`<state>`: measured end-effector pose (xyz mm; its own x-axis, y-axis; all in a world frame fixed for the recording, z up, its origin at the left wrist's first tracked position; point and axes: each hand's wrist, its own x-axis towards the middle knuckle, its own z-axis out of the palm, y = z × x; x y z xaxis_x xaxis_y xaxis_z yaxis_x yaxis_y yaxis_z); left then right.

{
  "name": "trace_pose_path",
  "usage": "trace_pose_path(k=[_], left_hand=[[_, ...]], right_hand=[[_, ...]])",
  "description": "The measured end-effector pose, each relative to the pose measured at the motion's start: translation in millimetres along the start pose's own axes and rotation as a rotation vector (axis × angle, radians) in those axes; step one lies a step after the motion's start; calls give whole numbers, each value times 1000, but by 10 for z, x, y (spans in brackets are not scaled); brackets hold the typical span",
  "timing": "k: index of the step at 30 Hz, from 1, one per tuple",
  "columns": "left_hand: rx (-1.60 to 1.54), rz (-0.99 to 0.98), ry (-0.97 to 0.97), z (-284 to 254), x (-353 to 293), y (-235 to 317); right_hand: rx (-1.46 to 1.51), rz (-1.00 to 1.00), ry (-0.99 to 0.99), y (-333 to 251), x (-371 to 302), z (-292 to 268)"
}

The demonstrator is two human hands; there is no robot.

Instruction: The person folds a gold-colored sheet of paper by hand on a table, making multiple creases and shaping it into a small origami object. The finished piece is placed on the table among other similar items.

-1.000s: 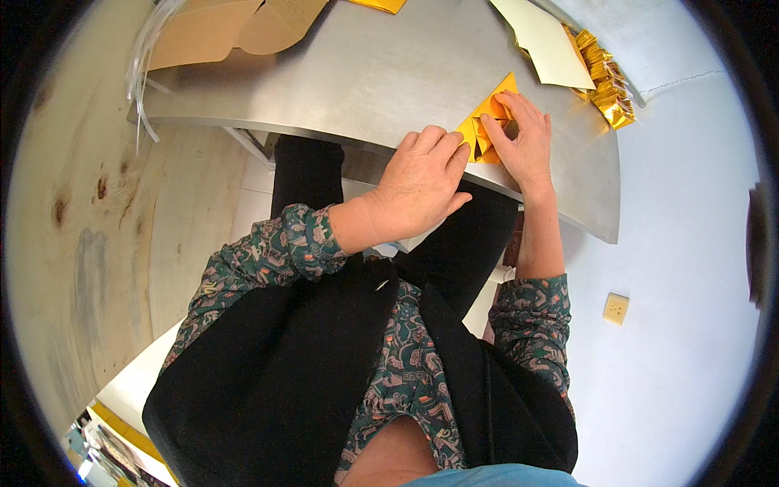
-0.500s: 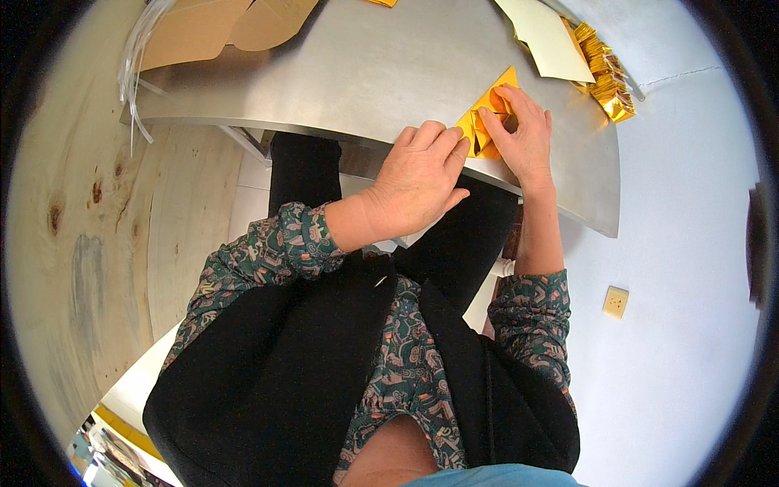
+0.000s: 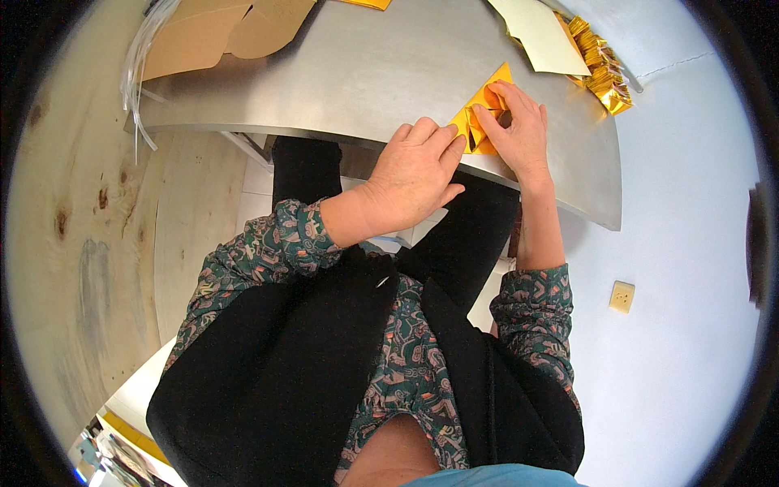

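Folded gold paper [image 3: 484,98] near the front edge of the desk [image 3: 365,77]

In the head view, it lies toward the right corner. The left hand [image 3: 414,170] lays extended fingers on its left end, thumb clear. The right hand [image 3: 522,134], thumb and fingers narrowly parted, touches its folds; whether it pinches cannot be told. A gold bundle [image 3: 603,71] lies by the right edge.

Brown cardboard [image 3: 191,40] and translucent strips [image 3: 136,73] at the left end of a grey metal table [image 3: 357,73]
The strips hang past the table's edge; pale, knotted wood [image 3: 69,268] fills the left side. To the right, a white wall [image 3: 673,195] carries a cream socket [image 3: 622,297] and a thin crack [image 3: 680,62], with a dark object [image 3: 755,243] near the rim.
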<state>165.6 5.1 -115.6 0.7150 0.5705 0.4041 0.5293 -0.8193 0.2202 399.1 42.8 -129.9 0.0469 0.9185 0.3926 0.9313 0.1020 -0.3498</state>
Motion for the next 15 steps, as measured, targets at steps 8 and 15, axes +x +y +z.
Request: trace_pose_path(k=[8, 15], left_hand=[[-45, 39, -24, -35, 52, -40], [-300, 28, -28, -88, 367, -412]], right_hand=[[41, -14, 2, 77, 10, 12], [12, -14, -3, 134, 17, 22]])
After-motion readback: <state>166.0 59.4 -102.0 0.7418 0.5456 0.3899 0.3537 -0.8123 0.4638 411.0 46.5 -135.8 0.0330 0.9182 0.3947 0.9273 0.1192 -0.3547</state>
